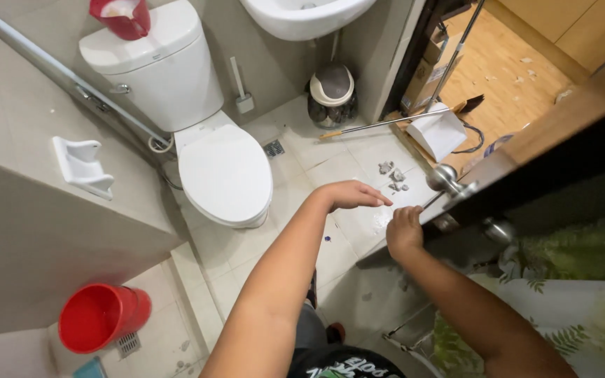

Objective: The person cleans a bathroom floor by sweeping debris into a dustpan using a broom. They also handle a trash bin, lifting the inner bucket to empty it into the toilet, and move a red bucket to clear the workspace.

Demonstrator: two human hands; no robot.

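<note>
Head view looked down into a small tiled bathroom. Left hand (353,194) was stretched out flat over the floor, palm down, fingers extended and loosely together, holding nothing, hovering above the pale floor tiles (295,175). Right hand (405,229) was curled at the edge of the dark wooden door (554,164), fingers closed around a thin silvery handle or rod (433,199) just below the round metal door knob (444,177); what exactly it gripped couldn't be made out. Crumpled bits of white tissue (394,177) lay on the tiles just beyond both hands. Near them sat a white plastic dustpan (437,132) with a long metal pole (386,122) lying across the doorway. White ceramic toilet (222,168) with lid closed stood to the left, a small domed grey waste bin (332,94) beside it under the white wash basin (302,17). Red plastic bucket (99,316) sat in the lower left corner, well apart from the hands. White soap dish (82,166) hung on the grey wall.
</note>
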